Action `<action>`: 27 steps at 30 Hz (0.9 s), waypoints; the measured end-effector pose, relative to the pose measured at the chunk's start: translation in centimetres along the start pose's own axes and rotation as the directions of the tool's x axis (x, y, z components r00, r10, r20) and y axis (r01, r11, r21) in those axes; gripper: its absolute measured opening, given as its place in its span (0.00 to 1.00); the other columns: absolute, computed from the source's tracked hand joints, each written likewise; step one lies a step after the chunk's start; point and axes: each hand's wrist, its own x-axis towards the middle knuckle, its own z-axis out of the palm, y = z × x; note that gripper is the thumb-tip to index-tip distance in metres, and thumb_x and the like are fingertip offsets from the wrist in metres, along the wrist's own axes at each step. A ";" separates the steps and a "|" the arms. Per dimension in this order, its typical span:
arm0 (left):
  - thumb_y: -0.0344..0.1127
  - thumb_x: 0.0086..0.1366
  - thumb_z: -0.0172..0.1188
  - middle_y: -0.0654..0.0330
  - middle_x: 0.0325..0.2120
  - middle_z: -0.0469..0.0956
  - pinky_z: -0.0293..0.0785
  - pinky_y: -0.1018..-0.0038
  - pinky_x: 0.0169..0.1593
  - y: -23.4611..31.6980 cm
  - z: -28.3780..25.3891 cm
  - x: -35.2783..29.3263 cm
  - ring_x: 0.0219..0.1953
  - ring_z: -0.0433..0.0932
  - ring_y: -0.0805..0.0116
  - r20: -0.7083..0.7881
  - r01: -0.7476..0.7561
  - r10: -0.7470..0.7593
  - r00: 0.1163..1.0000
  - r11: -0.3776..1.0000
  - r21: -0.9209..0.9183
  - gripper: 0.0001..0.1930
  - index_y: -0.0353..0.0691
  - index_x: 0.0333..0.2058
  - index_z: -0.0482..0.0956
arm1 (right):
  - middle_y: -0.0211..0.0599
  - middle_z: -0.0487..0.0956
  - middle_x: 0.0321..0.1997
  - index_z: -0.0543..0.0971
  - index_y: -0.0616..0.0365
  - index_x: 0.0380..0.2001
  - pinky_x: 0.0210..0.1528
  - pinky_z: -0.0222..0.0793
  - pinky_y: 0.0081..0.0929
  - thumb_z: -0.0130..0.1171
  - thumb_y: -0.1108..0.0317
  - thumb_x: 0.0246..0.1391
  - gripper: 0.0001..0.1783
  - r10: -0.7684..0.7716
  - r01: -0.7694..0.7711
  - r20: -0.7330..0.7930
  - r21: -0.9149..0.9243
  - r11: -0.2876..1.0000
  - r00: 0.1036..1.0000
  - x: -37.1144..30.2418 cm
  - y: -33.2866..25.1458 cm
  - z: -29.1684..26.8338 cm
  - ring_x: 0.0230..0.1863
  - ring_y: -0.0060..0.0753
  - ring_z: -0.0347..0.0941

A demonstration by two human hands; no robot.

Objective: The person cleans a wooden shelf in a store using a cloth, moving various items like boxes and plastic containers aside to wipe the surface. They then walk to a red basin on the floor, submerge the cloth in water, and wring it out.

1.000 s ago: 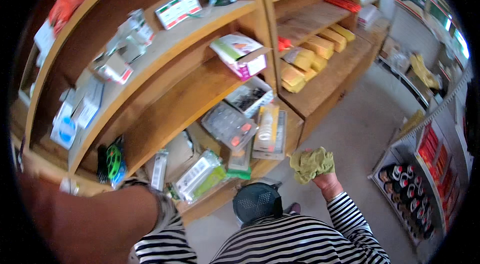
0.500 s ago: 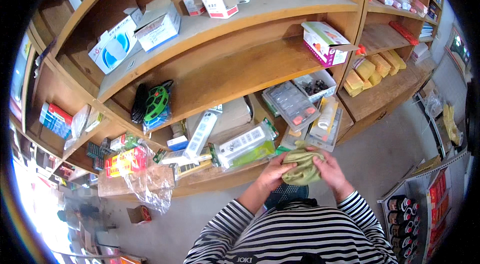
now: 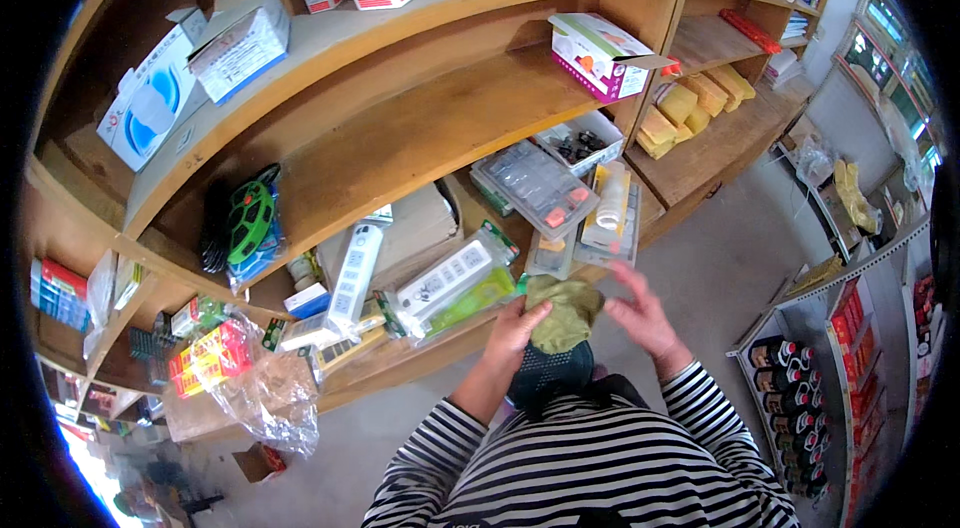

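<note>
Since half a second earlier, the right hand had come off the cloth and hung beside it, fingers spread and empty. That left the left hand alone pinching the olive cloth's edge, letting it drape just before the lower shelf of packaged goods.

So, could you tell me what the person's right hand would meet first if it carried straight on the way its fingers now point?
Probably the olive-green cloth: the right hand, blurred, points up-left toward it. Just beyond lies a clear blister pack on the shelf edge. Depth is unclear.
</note>
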 end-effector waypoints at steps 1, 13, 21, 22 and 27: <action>0.39 0.55 0.59 0.58 0.41 0.72 0.66 0.74 0.47 -0.4 0.9 0.4 0.43 0.71 0.69 0.024 -0.024 0.023 0.999 0.998 0.056 0.24 0.31 0.47 0.67 | 0.33 0.71 0.48 0.60 0.60 0.55 0.49 0.64 0.24 0.58 0.73 0.47 0.31 -0.027 0.033 0.074 -0.073 0.997 0.997 -0.4 0.3 0.7 0.49 0.27 0.67; 0.47 0.58 0.54 0.62 0.40 0.72 0.70 0.74 0.38 -7.4 5.3 10.4 0.35 0.73 0.70 -0.262 0.260 -0.170 0.950 0.896 0.361 0.22 0.42 0.47 0.67 | 0.33 0.74 0.42 0.67 0.62 0.48 0.43 0.67 0.22 0.52 0.70 0.53 0.19 0.604 -0.546 -0.001 0.425 0.722 0.797 5.7 11.7 -9.6 0.40 0.22 0.70; 0.45 0.47 0.63 0.49 0.48 0.64 0.60 0.61 0.52 -8.9 9.3 24.3 0.51 0.61 0.48 -0.292 0.167 0.506 0.812 0.279 0.946 0.36 0.37 0.52 0.59 | 0.38 0.73 0.43 0.65 0.62 0.49 0.44 0.66 0.25 0.55 0.68 0.48 0.24 0.094 -0.101 -0.143 -0.044 0.994 0.985 21.3 13.8 -16.9 0.41 0.33 0.71; 0.45 0.46 0.64 0.48 0.49 0.62 0.58 0.60 0.54 -9.1 9.8 25.3 0.52 0.59 0.46 -0.303 0.178 0.561 0.770 0.267 0.947 0.38 0.37 0.53 0.57 | 0.39 0.73 0.44 0.66 0.61 0.49 0.46 0.65 0.28 0.56 0.66 0.47 0.25 0.048 -0.065 -0.087 -0.210 0.976 0.995 22.1 14.2 -16.2 0.43 0.37 0.70; 0.43 0.42 0.65 0.51 0.50 0.61 0.59 0.60 0.53 -11.0 9.1 28.0 0.51 0.60 0.47 -0.330 0.240 0.553 0.765 0.230 0.943 0.42 0.40 0.55 0.56 | 0.42 0.69 0.49 0.69 0.57 0.46 0.53 0.59 0.41 0.56 0.53 0.43 0.28 -0.129 0.326 0.312 -0.743 0.585 0.941 22.4 17.0 -11.0 0.52 0.49 0.63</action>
